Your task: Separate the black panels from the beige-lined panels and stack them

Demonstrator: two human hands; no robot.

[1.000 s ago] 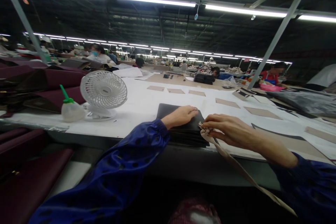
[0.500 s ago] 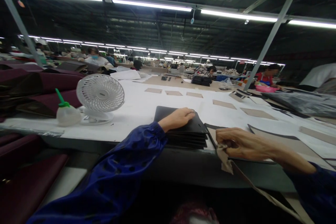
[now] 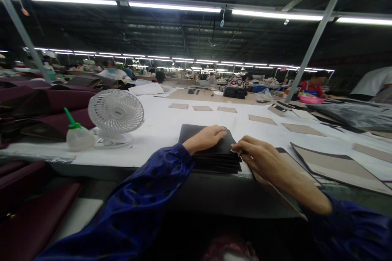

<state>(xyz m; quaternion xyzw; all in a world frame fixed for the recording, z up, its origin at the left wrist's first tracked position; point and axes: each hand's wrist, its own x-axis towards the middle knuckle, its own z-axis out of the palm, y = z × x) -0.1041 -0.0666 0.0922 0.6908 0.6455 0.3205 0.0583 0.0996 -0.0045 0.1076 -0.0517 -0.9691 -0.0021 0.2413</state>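
Note:
My left hand rests palm down on a stack of black panels, its fingers laid over the top one. At the stack's right edge, my right hand pinches a small, pale, crumpled piece of cloth against the top panel. Most of that cloth is hidden by the fingers. Beneath the right forearm runs a beige strip, partly covered. Just right of the hand lie beige panels with dark edges.
A white fan and a squeeze bottle with a green spout stand on the left of the white table. Several beige pieces lie farther back. Maroon panels are heaped at left. Other people sit beyond the table.
My right hand has moved left and slightly up, from beside the stack onto its right edge, bringing the cloth with it. My left hand has stayed on the stack.

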